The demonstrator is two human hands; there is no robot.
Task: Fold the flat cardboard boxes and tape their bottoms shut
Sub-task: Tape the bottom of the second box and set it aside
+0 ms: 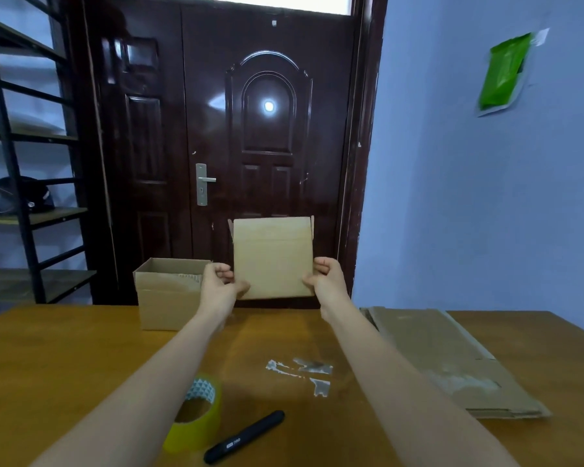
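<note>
I hold a cardboard box (273,257) up in the air beyond the table's far edge, one broad side facing me, flaps showing at its top corners. My left hand (220,284) grips its lower left edge and my right hand (324,279) grips its lower right edge. A folded box (167,293) stands open-topped at the far left of the wooden table (64,365). A stack of flat cardboard boxes (449,358) lies on the right side. A roll of yellowish tape (196,414) stands near the front, partly behind my left forearm.
A black pen-shaped cutter (245,437) lies right of the tape roll. Scraps of tape residue (305,372) stick to the table's middle. A dark door (250,146) stands behind the table, a metal shelf rack (21,163) at the left, a green packet (503,74) on the wall.
</note>
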